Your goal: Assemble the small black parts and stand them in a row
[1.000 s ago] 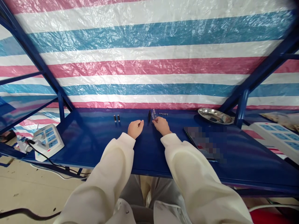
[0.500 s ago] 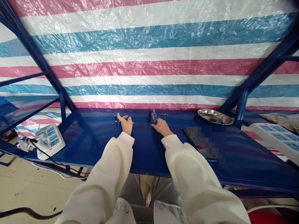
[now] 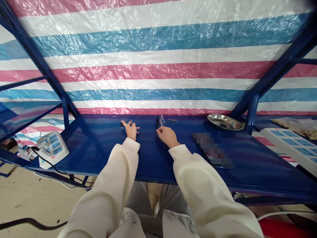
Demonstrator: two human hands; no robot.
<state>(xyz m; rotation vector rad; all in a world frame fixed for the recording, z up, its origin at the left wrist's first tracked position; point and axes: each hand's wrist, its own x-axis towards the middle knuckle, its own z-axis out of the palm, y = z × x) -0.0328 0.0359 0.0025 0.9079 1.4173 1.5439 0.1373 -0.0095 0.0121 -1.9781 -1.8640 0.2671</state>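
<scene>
My left hand (image 3: 131,130) is over the left middle of the blue table, fingers spread apart. Just beyond its fingertips stands a small dark cylinder with a pale end (image 3: 121,125), partly screened by the fingers. My right hand (image 3: 168,136) has thumb and forefinger pinched together; whatever lies between them is too small to make out. Close in front of the pinch are a row of small black parts (image 3: 157,121) and a row of small clear plastic parts (image 3: 161,119). To their right, several little metal springs (image 3: 171,120) lie in a line.
A round steel dish (image 3: 225,122) rests at the back right of the blue table (image 3: 89,145). Nearer me lies a phone-like flat device (image 3: 210,150), its screen blurred. White power strips stand left (image 3: 53,148) and right (image 3: 289,142). A striped plastic sheet (image 3: 158,71) hangs behind.
My right hand has drawn back slightly toward me and left, away from the clear parts. My left fingers have spread and shifted a little toward the dark cylinder. The view has moved slightly.
</scene>
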